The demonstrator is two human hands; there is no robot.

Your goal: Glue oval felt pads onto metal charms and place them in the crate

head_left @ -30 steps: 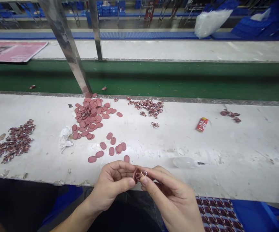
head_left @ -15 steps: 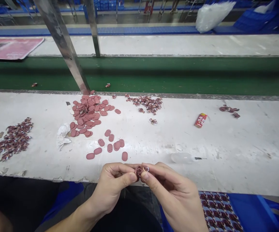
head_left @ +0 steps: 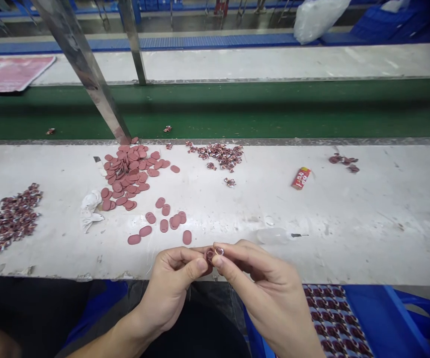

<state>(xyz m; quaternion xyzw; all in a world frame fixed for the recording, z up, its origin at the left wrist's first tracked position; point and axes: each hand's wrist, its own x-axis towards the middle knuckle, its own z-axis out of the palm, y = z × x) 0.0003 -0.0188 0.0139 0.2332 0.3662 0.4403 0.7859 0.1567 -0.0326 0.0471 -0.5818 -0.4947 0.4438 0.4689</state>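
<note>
Where the hands meet: a small mauve oval tag [head_left: 209, 256] and a thin metal ring [head_left: 219, 251] sit at lower centre of the frame, just above the front edge of the white work table [head_left: 311, 248].

Left hand [head_left: 170, 283]: thumb and forefinger press together, pinching the tag; the other fingers curl behind it.

Right hand [head_left: 270, 293]: thumb and forefinger pinch the ring from the right; the other fingers fold toward the palm.

Contact: the two hands touch at the fingertips, and the tag and ring lie pressed together between them. The fingers hide most of the tag, so whether the ring passes through it cannot be told.

Loose ovals: a heap of mauve oval tags [head_left: 127, 174] lies left of centre, with a looser group [head_left: 162, 219] nearest the hands.

Finished-looking clusters: small printed pieces with metal rings form a pile at left [head_left: 11, 216] and another at upper centre [head_left: 218, 155].

Other table items: a crumpled white cloth [head_left: 90, 211] lies beside the heap, a red packet [head_left: 301, 178] lies right of centre, and a clear plastic bottle [head_left: 272, 236] lies just beyond the right hand.

Beyond the table: a green conveyor belt [head_left: 215, 109] crosses the frame behind a steel post [head_left: 84, 64].
</note>
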